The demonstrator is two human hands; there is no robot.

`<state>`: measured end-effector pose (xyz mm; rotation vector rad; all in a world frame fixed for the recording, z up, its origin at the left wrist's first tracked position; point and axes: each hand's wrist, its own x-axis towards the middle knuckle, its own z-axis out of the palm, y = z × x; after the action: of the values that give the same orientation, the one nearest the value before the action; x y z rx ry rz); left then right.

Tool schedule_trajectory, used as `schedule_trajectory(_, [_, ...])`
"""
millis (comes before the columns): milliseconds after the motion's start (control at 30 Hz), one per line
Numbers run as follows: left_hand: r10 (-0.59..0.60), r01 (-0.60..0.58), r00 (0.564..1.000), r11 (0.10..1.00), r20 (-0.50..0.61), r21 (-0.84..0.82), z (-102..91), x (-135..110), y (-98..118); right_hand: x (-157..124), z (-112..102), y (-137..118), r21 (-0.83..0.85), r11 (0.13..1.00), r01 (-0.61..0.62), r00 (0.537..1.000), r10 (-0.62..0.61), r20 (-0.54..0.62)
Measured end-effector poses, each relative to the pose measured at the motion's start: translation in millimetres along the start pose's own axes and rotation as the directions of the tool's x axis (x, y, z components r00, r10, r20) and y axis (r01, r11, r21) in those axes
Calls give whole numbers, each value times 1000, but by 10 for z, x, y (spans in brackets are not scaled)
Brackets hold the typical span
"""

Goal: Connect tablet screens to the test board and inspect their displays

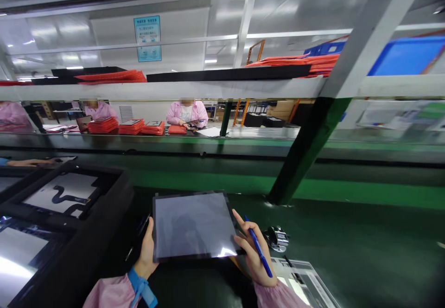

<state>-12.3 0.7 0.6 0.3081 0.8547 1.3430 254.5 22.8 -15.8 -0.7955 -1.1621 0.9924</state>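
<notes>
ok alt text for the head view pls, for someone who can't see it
A person's left hand and right hand hold a dark tablet by its sides over a green workbench, a blue pen in the right hand. Black trays sit left; people in pink sit beyond.

Not much to read here tbh. The only thing with actual writing is a light blue sign (pixel 148 38) hanging up on the pale wall behind the top shelf. It has a header line and a few rows of small characters under it, but it's way too small and blurry to make out a single word. The tablet (pixel 194 225) screen is blank grey, no logo or text showing, and the blue pen (pixel 259 248) has no readable marking either.
</notes>
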Motion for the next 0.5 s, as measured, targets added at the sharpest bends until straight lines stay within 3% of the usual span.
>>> schedule_trajectory(300, [4,-4,1000,1000,11,-30,3,33,18,28,60,-43,66,997,-29,1000,30,-4])
schedule_trajectory(500, [-37,42,991,999,125,-34,-63,126,31,48,10,-40,113,991,-67,997,62,51])
